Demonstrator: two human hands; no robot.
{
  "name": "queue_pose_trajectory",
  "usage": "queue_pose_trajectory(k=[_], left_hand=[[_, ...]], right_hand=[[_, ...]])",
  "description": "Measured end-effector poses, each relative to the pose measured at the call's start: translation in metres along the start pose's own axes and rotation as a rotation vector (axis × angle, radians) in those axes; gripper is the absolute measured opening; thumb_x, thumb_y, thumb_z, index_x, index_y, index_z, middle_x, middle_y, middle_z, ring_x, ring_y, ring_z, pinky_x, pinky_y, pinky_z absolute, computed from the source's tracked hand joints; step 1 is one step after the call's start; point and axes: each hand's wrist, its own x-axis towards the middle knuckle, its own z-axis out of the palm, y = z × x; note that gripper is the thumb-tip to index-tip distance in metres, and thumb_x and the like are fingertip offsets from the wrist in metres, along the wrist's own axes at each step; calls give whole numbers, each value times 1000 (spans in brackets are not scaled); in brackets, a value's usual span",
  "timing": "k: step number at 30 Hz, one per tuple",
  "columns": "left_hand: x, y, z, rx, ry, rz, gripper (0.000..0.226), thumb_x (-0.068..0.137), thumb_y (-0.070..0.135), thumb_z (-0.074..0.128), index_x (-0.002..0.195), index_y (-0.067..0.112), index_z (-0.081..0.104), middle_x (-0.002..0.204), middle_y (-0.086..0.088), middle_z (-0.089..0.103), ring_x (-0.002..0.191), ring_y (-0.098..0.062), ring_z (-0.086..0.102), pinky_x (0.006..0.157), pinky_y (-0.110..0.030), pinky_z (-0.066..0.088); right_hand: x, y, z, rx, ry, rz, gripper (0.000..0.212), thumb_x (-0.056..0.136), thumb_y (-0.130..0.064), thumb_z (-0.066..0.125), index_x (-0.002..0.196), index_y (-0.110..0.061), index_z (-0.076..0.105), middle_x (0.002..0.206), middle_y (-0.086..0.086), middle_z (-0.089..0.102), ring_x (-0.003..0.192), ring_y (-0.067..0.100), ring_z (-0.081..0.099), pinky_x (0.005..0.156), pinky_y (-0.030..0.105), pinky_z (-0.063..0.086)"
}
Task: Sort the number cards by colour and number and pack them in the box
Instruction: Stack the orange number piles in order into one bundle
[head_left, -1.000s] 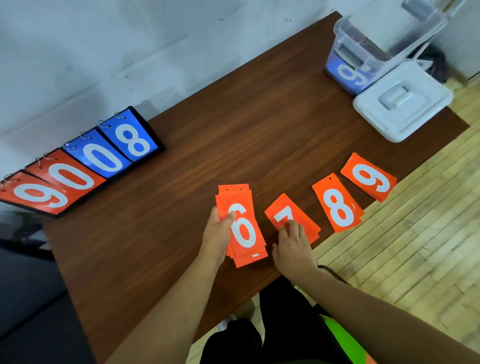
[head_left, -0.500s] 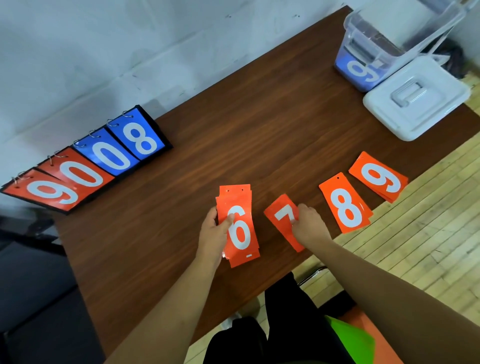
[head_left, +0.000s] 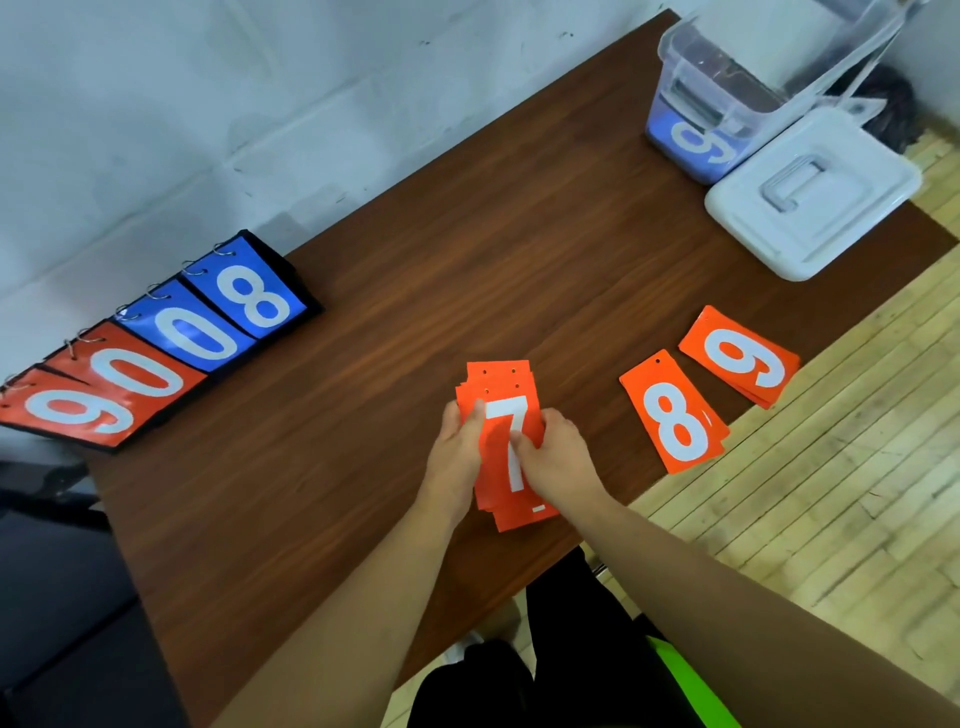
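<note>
At the near edge of the table (head_left: 467, 234) sits the orange card stack (head_left: 506, 415), 7 uppermost, long axis pointing away, gripped by left hand (head_left: 457, 457) and right hand (head_left: 563, 462). The 8 pile (head_left: 675, 415) lies rightward, nearer the right hand; the box (head_left: 737, 98) stands far right.

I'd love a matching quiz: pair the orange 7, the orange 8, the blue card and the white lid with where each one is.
1. orange 7 card
2. orange 8 card
3. blue card
4. white lid

A. inside the clear box
B. on the table, next to the orange 9 card
C. gripped by the left hand and right hand
D. on the table, beside the clear box

Pairs: 1-C, 2-B, 3-A, 4-D
</note>
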Motion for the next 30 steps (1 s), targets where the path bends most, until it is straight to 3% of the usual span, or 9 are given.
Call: queue_pose_trajectory(k=[2, 5, 8, 11, 16, 22, 25, 28, 30], left_hand=[[2, 4, 7, 82, -22, 4, 31, 95, 18, 58, 123, 25, 47, 113, -1, 66, 98, -16, 68, 80, -33, 55], [10, 6, 14, 149, -45, -6, 45, 90, 11, 61, 128, 24, 41, 118, -1, 63, 101, -17, 66, 85, -36, 56], [19, 9, 21, 87, -73, -41, 44, 91, 11, 65, 128, 24, 48, 122, -2, 65, 107, -20, 67, 93, -45, 56], [25, 13, 32, -23, -78, -40, 40, 91, 8, 67, 126, 21, 54, 118, -1, 68, 103, -20, 71, 88, -44, 58], [33, 22, 53, -90, -46, -60, 30, 89, 4, 68, 114, 18, 62, 112, -3, 72, 98, -18, 72, 85, -41, 58], [47, 29, 62, -164, 45, -157, 29, 86, 7, 73, 112, 18, 64, 110, -4, 73, 100, -21, 72, 87, -44, 58], [52, 25, 60, -26, 125, -109, 31, 86, 9, 74, 114, 19, 63, 119, -4, 69, 102, -18, 69, 84, -37, 59], [52, 22, 58, 209, 178, -20, 37, 88, 13, 72, 123, 17, 59, 125, 2, 62, 98, -5, 62, 77, -25, 54], [50, 23, 57, 277, 174, -30, 42, 91, 17, 70, 130, 17, 56, 127, 2, 58, 105, -9, 61, 86, -31, 55]], right_hand=[[5, 5, -5, 17, -61, -11, 45, 96, -38, 53, 134, -15, 46, 132, 6, 54, 122, 24, 53, 100, 37, 45], [17, 18, -27, 28, -47, 22, 47, 97, -45, 48, 136, -19, 47, 135, 3, 53, 121, 20, 53, 98, 35, 47], [30, 43, -58, -83, 91, 11, 38, 95, -39, 54, 128, -20, 52, 130, 3, 52, 107, 15, 54, 87, 27, 48], [37, 70, -87, -281, 264, -31, 35, 93, -27, 59, 125, -12, 55, 129, 10, 47, 114, 24, 51, 94, 35, 48], [48, 97, -107, -590, 328, 87, 64, 84, -45, 67, 134, -12, 43, 134, 15, 42, 124, 34, 43, 104, 45, 40], [66, 84, -116, -648, 272, 158, 87, 80, -47, 73, 145, -14, 25, 140, 17, 34, 132, 38, 35, 111, 50, 30], [73, 81, -119, -630, 247, 214, 96, 76, -46, 77, 147, -15, 20, 141, 18, 35, 134, 40, 34, 111, 51, 29], [76, 80, -122, -625, 257, 212, 92, 71, -47, 80, 141, -14, 29, 137, 16, 40, 131, 39, 38, 109, 50, 32], [77, 80, -123, -623, 266, 217, 90, 70, -52, 79, 137, -14, 32, 136, 15, 43, 129, 38, 41, 108, 49, 34]])
